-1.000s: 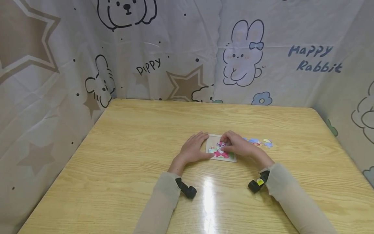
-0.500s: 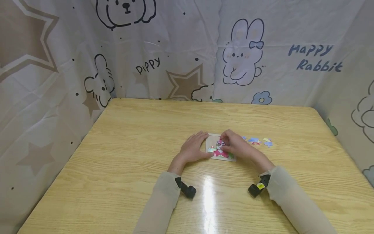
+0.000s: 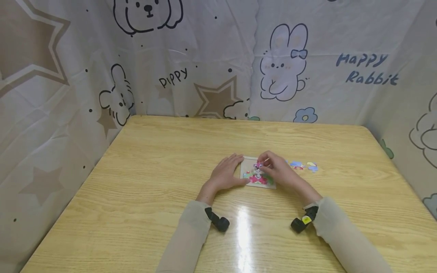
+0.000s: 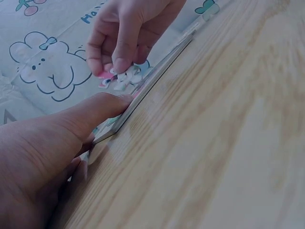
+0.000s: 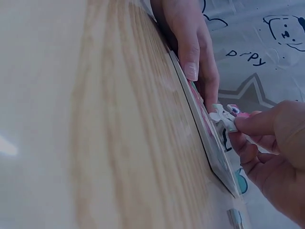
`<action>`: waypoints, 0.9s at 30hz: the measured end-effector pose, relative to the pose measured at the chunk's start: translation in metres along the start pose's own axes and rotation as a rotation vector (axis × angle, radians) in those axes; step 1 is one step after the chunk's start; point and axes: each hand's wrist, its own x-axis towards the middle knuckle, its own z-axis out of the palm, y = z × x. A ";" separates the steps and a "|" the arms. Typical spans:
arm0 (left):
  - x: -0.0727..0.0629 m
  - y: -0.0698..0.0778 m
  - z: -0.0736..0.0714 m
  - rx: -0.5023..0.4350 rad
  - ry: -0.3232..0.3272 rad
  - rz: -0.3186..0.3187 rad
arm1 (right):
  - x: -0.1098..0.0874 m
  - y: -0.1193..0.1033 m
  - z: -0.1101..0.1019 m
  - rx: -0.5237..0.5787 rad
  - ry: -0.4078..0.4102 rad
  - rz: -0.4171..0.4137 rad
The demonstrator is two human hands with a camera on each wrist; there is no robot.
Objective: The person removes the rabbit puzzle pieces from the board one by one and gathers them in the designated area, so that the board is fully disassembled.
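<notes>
A small square puzzle board (image 3: 248, 163) lies on the table, with pink, white and green picture pieces (image 3: 258, 179) in its lower part. My left hand (image 3: 224, 175) rests along its left side, fingers extended toward the far corner and thumb (image 4: 107, 106) pressing on the near edge. With thumb and fingertips my right hand (image 3: 280, 170) pinches a white and pink puzzle piece (image 5: 225, 118) showing a printed eye. This piece is tilted and raised over the board's surface in both wrist views. The right hand covers the board's upper right part in the head view.
Several loose blue, yellow and red puzzle pieces (image 3: 297, 165) lie on the wooden table (image 3: 153, 159) to the right of the board. A printed curtain (image 3: 211, 57) stands behind the table and along its sides. Each wrist carries a black camera (image 3: 222, 224).
The right hand's thumb and fingertips have shifted slightly on the pinched puzzle piece over the board, and its wrist has turned a little. The left hand and board have stayed in place.
</notes>
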 end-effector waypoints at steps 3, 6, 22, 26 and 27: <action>0.000 0.001 0.000 0.002 0.001 0.003 | -0.004 0.004 -0.004 0.040 0.010 0.041; 0.000 0.003 0.000 0.011 0.000 0.004 | -0.010 0.007 -0.008 0.052 0.015 0.060; 0.001 -0.001 0.002 0.029 0.007 0.022 | -0.037 0.028 -0.029 0.018 0.074 0.050; 0.002 -0.001 0.002 0.037 0.007 0.025 | -0.043 0.033 -0.035 0.004 0.090 0.059; 0.002 -0.001 0.002 0.038 0.008 0.026 | -0.045 0.035 -0.036 0.001 0.095 0.065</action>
